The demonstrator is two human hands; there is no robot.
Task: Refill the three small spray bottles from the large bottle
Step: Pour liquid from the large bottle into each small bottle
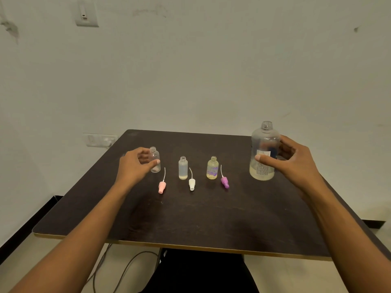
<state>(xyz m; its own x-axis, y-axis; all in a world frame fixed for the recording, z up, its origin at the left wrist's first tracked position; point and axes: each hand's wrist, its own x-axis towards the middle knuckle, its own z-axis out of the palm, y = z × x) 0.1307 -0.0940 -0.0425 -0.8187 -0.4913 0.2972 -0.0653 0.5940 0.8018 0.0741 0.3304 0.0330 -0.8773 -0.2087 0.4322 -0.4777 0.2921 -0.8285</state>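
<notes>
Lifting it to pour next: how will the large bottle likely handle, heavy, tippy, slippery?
The large bottle holds liquid only in its bottom band, so it is probably light for its size and bottom-heavy. Its neck is uncapped, so a tilt could slosh out. The clear wall looks smooth; the right hand has its thumb on the label, which likely grips better.

dark table, pale wall

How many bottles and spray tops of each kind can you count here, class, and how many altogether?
Small clear plastic bottles, uncapped: 3
Large clear plastic bottle, uncapped: 1
Loose plastic spray tops (pink, white, purple): 3
Total: 7
</notes>
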